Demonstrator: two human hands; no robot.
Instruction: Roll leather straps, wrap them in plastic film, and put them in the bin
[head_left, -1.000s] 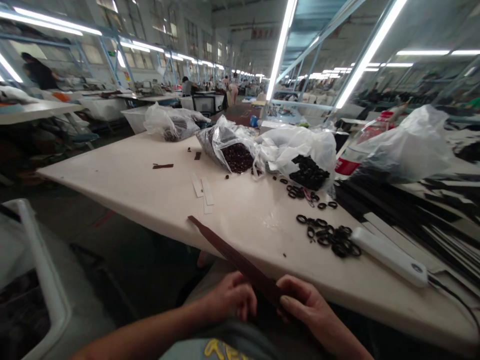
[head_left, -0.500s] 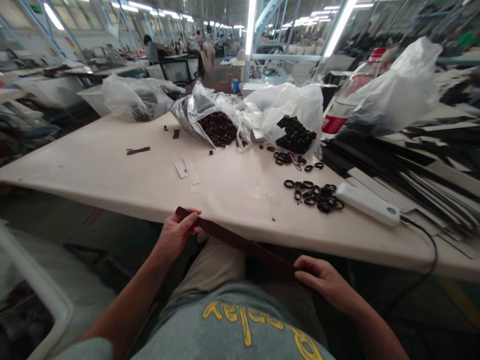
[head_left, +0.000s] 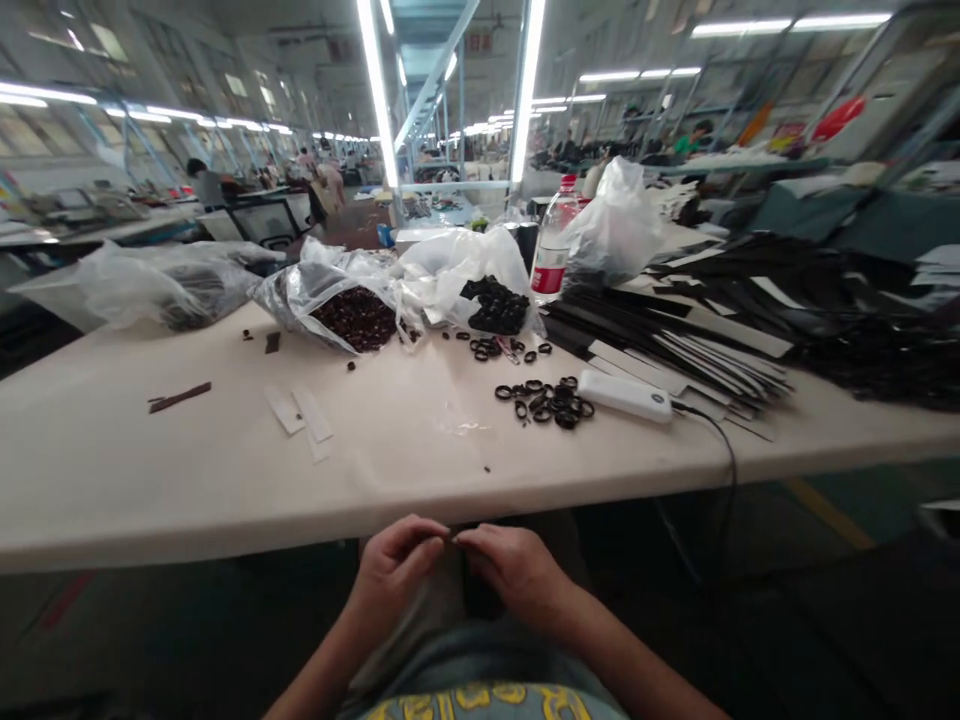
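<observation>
Dark speck [head_left: 487, 469] (on the counter [head_left: 405, 440], near edge) | likely light; pinch sides | left hand [head_left: 397, 568], right hand [head_left: 525, 575]: fingertips close together, grip can't be told

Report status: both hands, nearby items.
Left hand, right hand: fingertips close together near table edge. Anything held: unclear. Beyond: black rings beside white device.

From here I see the left hand [head_left: 397, 570] drawn in from eight o'clock to seven, the right hand [head_left: 517, 572] from past four to nearly six; fingertips once spread along a brown strip almost meet, the strip hard to make out. The gaze swings right, bringing the red-capped bottle [head_left: 552, 240] from two o'clock to one.
</observation>
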